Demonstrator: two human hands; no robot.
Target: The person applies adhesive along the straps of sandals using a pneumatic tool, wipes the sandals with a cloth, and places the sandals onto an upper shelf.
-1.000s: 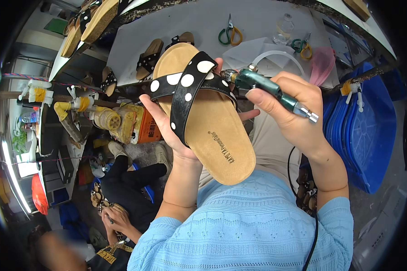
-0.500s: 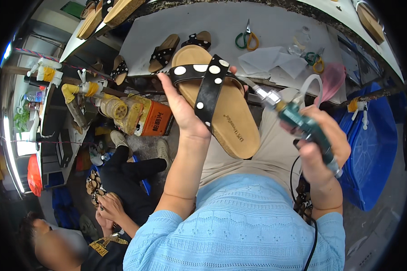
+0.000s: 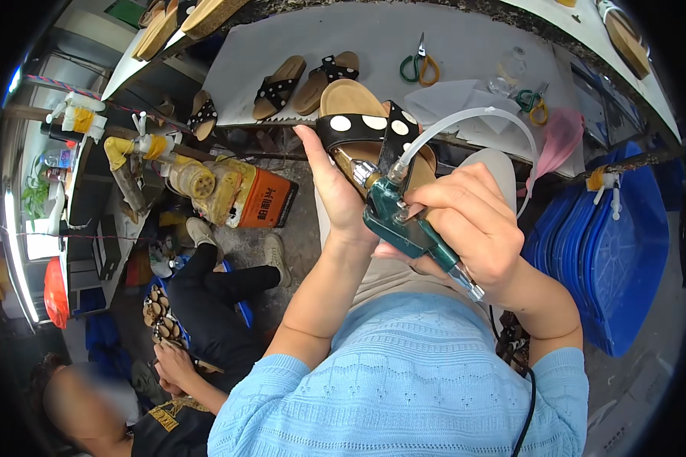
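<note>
Left hand [image 3: 335, 190] grips the sandal [image 3: 373, 129] by its near edge, holding it up in front of the chest, just off the surface [image 3: 297, 46]. Black strap with white dots faces up.

Right hand [image 3: 472, 228] is closed around the green air tool [image 3: 404, 221], nozzle tip touching or just short of the sandal under the strap; can't tell which. Clear hose [image 3: 472, 118] loops up from the tool and over to the right.

Step looks like working the strap/sole joint with the tool. Next move calls for a steady sandal and the nozzle aimed squarely at the joint, clear of the left thumb.

More sandals [image 3: 301, 80] and scissors [image 3: 419, 65] lie on the surface. Another person [image 3: 168, 358] sits low left on the floor.
</note>
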